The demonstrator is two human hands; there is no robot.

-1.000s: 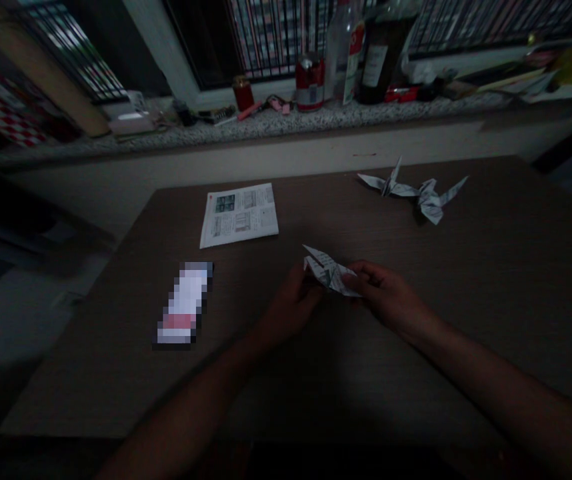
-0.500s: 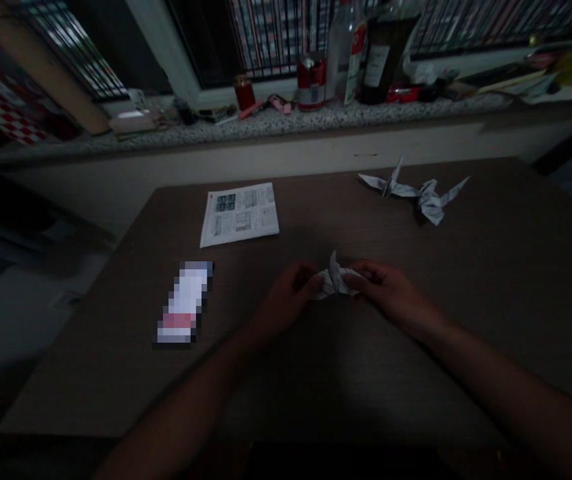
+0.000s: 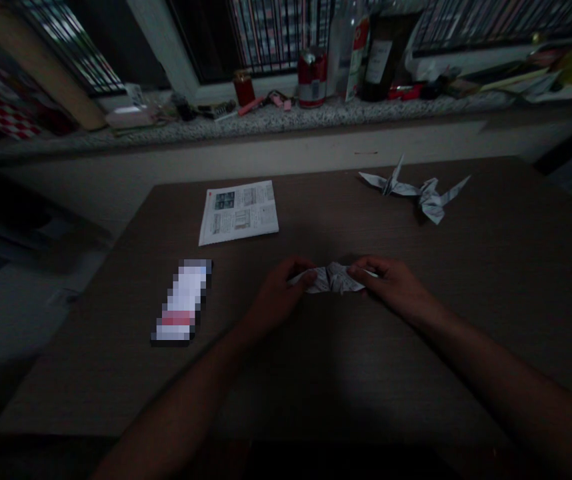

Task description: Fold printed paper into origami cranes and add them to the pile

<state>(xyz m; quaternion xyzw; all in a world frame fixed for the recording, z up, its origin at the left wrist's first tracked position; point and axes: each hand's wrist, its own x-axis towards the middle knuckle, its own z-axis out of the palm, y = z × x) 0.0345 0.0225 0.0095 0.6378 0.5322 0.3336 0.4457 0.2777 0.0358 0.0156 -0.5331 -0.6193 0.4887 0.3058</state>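
Between my hands is a paper crane [image 3: 337, 279] folded from printed paper, its two wings stretched out sideways just above the table. My left hand [image 3: 280, 293] pinches the left wing between thumb and fingers. The right wing is pinched by my right hand [image 3: 393, 283] in the same way. Some of the fingers are hidden behind the paper. Two finished-looking paper cranes [image 3: 431, 200] of the same printed paper rest close together at the back right of the table.
A folded newspaper sheet [image 3: 241, 213] lies at the back left of the brown table [image 3: 366, 373]. Nearer, on the left, is a phone [image 3: 181, 303] with a blurred-out screen. Behind the table, a granite windowsill [image 3: 266, 123] carries a red can [image 3: 312, 77], bottles [image 3: 379, 63] and small clutter.
My hands have moved slightly apart, spreading the crane's wings wider. The point that stood up in its middle has come down, and the body looks flatter. Nothing else on the table has moved.
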